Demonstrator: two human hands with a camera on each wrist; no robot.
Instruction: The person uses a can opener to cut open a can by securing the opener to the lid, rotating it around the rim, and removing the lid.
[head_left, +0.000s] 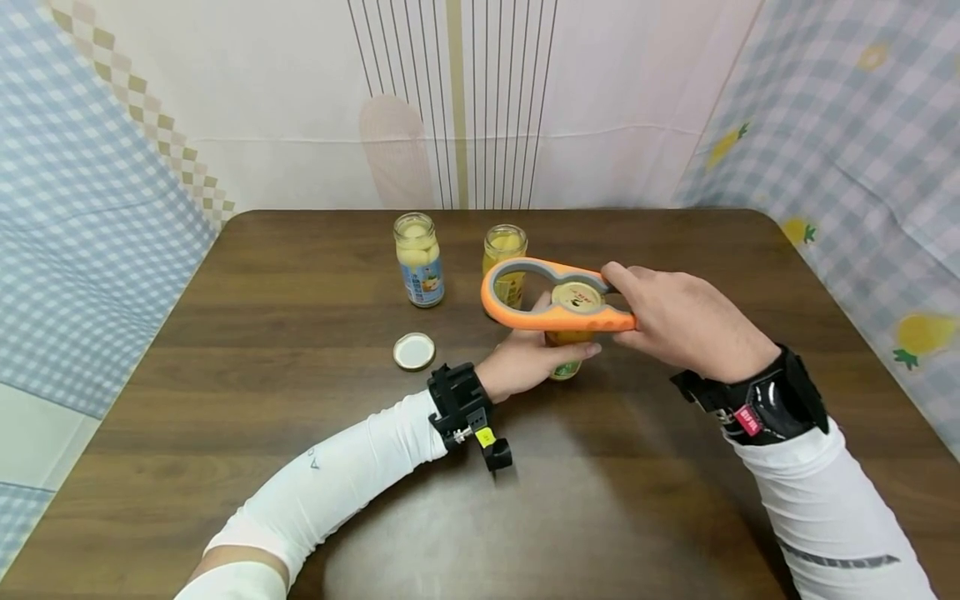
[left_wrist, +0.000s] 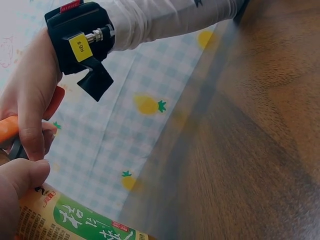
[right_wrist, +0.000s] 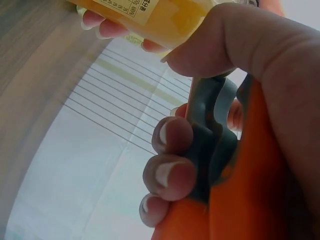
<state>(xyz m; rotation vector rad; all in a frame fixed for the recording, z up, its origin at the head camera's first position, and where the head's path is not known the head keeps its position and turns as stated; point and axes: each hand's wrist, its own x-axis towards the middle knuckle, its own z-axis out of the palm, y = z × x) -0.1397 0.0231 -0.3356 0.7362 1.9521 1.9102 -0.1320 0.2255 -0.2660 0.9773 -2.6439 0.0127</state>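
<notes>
My left hand [head_left: 521,364] grips a glass jar [left_wrist: 75,217] with a green and cream label and a printed lid. Around or just over that lid lies an orange jar opener [head_left: 496,310] with grey inner edges; exact contact cannot be told. My right hand [head_left: 686,321] holds the opener's handles at their right end. In the right wrist view its fingers curl round the grey and orange handles, close to the jar's yellow contents. The left thumb [left_wrist: 22,177] lies along the jar near its lid in the left wrist view.
A lidless jar [head_left: 422,260] with a blue label and pale contents stands farther back on the wooden table [head_left: 300,308]. Behind the opener is another lidless jar [head_left: 506,242] with yellow contents. A loose white lid [head_left: 414,351] lies left of the left hand.
</notes>
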